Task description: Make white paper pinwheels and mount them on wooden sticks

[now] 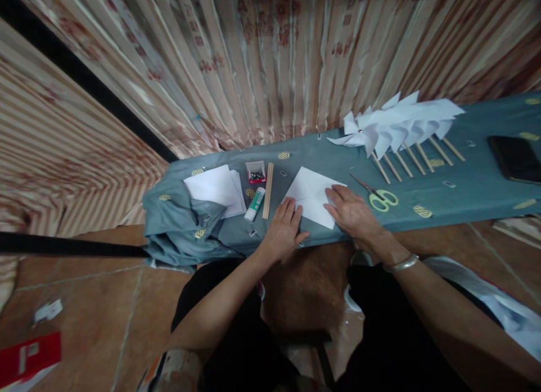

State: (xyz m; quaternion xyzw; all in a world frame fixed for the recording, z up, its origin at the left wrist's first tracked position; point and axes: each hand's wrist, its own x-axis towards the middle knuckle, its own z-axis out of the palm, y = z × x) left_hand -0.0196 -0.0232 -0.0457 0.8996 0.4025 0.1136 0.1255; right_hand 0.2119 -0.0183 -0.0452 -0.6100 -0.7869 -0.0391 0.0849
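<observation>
A white square sheet of paper [311, 194] with faint crease lines lies turned cornerwise on the cloth-covered bench. My left hand [284, 229] rests on its left corner, fingers stretched out. On the right corner my right hand [350, 210] lies flat with its fingers apart. Just right of that hand are scissors [382, 199] with yellow-green handles. To the left of the paper lie several wooden sticks [267, 192], a glue stick [255, 205] and a small red box of pins [256, 172]. Further left is a stack of white paper [215, 189].
Several white paper pinwheels [401, 127] on sticks lie in a row at the back right. A black phone [515, 158] is at the far right. Patterned curtains [270, 59] hang behind the bench [313, 150]. A red packet [31, 355] lies on the floor.
</observation>
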